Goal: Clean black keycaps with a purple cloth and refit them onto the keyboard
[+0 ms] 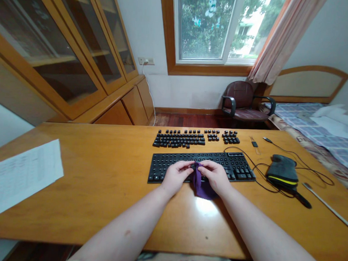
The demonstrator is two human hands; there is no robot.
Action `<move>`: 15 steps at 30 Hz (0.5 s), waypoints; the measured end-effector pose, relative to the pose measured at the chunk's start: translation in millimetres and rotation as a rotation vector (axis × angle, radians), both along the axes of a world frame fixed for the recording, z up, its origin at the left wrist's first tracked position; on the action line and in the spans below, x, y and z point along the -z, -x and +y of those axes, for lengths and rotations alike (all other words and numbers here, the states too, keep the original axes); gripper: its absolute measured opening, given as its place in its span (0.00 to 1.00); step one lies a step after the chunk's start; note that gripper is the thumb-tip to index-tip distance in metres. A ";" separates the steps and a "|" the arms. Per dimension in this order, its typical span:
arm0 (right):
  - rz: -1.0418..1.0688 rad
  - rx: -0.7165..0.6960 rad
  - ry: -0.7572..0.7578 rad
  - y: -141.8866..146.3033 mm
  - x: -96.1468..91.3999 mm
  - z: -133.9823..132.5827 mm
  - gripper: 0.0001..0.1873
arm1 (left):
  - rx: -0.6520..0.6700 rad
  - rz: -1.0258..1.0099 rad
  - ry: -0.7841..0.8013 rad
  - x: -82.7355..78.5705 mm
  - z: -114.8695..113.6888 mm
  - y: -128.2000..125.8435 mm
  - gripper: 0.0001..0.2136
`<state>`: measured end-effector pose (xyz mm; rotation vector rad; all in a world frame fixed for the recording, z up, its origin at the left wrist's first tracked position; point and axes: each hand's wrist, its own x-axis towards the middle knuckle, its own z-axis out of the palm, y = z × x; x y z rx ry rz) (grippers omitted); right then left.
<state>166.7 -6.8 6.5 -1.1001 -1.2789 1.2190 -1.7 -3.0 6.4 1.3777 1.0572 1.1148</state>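
Observation:
A black keyboard [163, 166] lies before me on the table, most of its keycaps off, with some keys still on at its right end. Above its middle, my left hand [178, 174] and my right hand [214, 174] meet at the fingertips. Both pinch a purple cloth [202, 190], which hangs down over the keyboard's front edge onto the table. Whether a small keycap is wrapped in the cloth is hidden by my fingers. Behind the keyboard, loose black keycaps [179, 139] are laid out in rows like a keyboard layout.
To the right lie a grey brush-like pad [283, 170] with a yellow stripe, a cable [300, 151], a small black piece [254, 144] and a thin stick brush [329, 206]. Printed sheets [25, 174] lie at the left. A chair [244, 99] stands beyond the table.

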 end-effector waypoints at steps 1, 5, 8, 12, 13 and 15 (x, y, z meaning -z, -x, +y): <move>-0.009 0.009 -0.050 -1.0 -0.3 0.1 0.09 | 0.002 -0.003 -0.002 -0.6 -0.2 -0.4 0.12; -0.106 -0.047 -0.228 -4.2 -1.1 0.2 0.06 | 0.078 -0.116 0.095 -0.9 -2.4 -3.0 0.19; -0.165 -0.173 -0.250 -4.6 -2.2 0.3 0.10 | 0.155 -0.182 0.156 -2.1 -4.5 -3.2 0.25; -0.233 -0.253 -0.279 -5.1 -6.1 0.1 0.11 | 0.220 -0.234 0.225 -4.3 -5.2 -1.0 0.29; -0.245 -0.244 -0.283 -5.4 -6.9 0.0 0.10 | 0.229 -0.241 0.239 -4.4 -4.9 -0.7 0.30; -0.258 -0.210 -0.289 -6.1 -7.6 -0.3 0.07 | 0.243 -0.249 0.261 -4.0 -4.0 -0.4 0.30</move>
